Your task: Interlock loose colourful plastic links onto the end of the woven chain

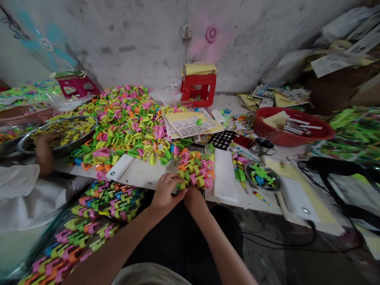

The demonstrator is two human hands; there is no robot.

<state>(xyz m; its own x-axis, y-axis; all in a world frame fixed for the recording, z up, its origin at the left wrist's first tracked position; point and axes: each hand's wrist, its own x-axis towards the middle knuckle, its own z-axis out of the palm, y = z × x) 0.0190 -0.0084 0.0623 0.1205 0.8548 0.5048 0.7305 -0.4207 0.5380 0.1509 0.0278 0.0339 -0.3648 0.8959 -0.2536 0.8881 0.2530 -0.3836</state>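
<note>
Both my hands meet at the near edge of a block of colourful plastic bands (pixel 196 169), set in rows of pink, yellow, green and orange at the table's front edge. My left hand (pixel 166 193) is closed at its near-left corner, thumb and fingers pinching the yellow-green bands there. Beside it, the fingers of my right hand (pixel 194 199) are curled in under the near edge; what they hold is hidden. A big heap of loose bands (pixel 133 118) lies beyond to the left. To the right of the block rests a white flat slab (pixel 225 174).
At far left a co-worker's hand (pixel 46 140) reaches into a metal basin (pixel 94 126) of yellow pieces. Bagged rows of bands (pixel 80 233) lie low at left. A red tub (pixel 297 139), steel bowl (pixel 277 186), metal mug (pixel 263 147) and red stool (pixel 213 85) stand around.
</note>
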